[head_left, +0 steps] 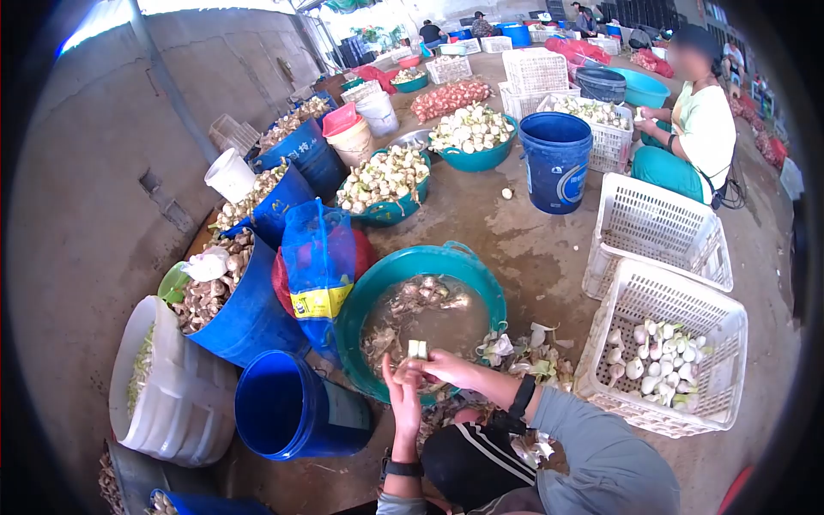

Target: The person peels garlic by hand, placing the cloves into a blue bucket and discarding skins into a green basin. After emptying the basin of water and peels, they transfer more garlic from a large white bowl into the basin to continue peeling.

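Observation:
Over the near rim of a teal basin (348,343) filled with murky water, my two hands come together. Between them shows a garlic bulb's pale white-green stem stub (417,349); the bulb itself is mostly hidden by fingers. My right hand (445,369) is closed around it from the right. My left hand (403,386) presses on it from the left, the index finger pointing up. Wet garlic bulbs (429,294) and loose skins float in the basin. White peeled bulbs (661,365) lie in a white plastic crate (592,369) to my right.
An open blue bucket (275,408) stands at my left, beside blue drums of garlic (249,300). Garlic-heaped teal basins (386,210) and another blue bucket (554,163) stand ahead. A seated co-worker (699,129) is at right. Peelings (545,365) litter the floor.

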Action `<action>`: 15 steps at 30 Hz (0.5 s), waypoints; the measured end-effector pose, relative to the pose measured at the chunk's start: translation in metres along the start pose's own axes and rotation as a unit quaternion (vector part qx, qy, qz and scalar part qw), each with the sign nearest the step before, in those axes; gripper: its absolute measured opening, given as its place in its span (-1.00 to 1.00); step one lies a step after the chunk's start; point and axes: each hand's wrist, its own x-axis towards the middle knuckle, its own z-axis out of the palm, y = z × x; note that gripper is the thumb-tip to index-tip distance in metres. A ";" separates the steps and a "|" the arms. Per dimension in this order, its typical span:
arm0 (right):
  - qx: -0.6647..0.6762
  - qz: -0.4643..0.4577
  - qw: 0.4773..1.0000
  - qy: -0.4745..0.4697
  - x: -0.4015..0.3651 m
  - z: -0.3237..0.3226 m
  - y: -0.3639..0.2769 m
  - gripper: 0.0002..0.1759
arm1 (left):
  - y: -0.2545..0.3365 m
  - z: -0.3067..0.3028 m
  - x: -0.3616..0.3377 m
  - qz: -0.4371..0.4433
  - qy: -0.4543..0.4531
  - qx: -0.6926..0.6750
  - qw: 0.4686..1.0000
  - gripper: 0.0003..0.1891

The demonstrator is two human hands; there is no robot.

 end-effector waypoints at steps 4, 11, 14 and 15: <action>-0.062 -0.166 0.984 -0.002 0.000 0.005 0.004 -0.74 | 0.008 -0.017 0.018 -0.270 0.004 -0.219 0.938 -0.50; 0.064 0.032 0.997 -0.041 -0.010 -0.023 0.000 -0.83 | 0.008 -0.015 0.011 0.026 -0.040 0.270 0.962 -0.49; 0.146 0.013 0.988 -0.041 -0.017 -0.013 -0.005 -0.83 | 0.015 -0.021 0.019 -0.298 -0.131 -0.246 0.913 -0.44; 0.138 -0.030 0.990 -0.017 -0.019 -0.011 -0.001 -0.82 | 0.018 -0.016 0.023 -0.296 -0.146 -0.213 0.919 -0.43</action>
